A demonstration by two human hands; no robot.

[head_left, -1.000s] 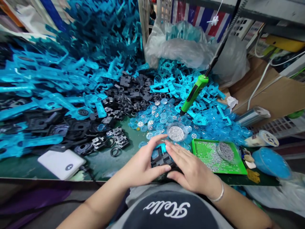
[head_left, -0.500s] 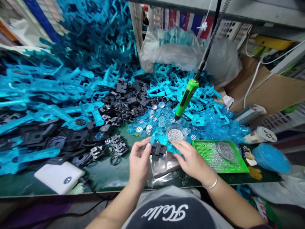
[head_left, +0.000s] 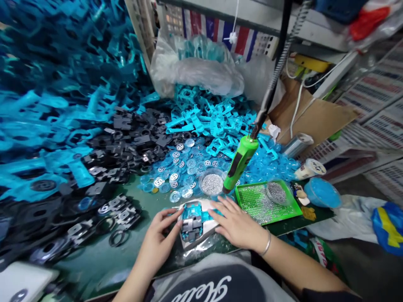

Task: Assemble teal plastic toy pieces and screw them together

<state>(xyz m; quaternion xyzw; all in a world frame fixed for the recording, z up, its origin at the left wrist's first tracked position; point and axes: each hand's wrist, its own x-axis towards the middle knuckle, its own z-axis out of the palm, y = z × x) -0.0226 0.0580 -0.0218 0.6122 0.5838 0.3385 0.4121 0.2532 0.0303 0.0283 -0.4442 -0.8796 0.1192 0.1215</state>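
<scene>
left hand (head_left: 159, 239) is at the l. edge of a blue part (head_left: 192, 209), thumb & index tips against its side; can't tell if it grips or just steadies. right hand (head_left: 237, 224) lies palm down, fingers spread over the other end of same part, resting, not clamped afaict. blue part sits on a grey block (head_left: 208, 230) on the green bench (head_left: 97, 251), btwn the hands, w/ a dark insert (head_left: 191, 226) on or in its l. end.

progress, my read: insert placed & blue part laid on block, so that bit looks done. fastening prob not done: green driver (head_left: 239, 163) hangs w/ no hand on it, tip near a clear tub of small metal bits (head_left: 212, 184), prob screws. plenty of loose stock about: dark pcs (head_left: 138, 134), clear discs (head_left: 176, 167), big blue heap (head_left: 31, 109).

hard to see: r. fingers hide some of the blue end; underside of part not visible; too small to tell if any holes are filled. block partly covered. white box (head_left: 25, 281) lower l. cut off by frame edge; far-l. heap blurry.
</scene>
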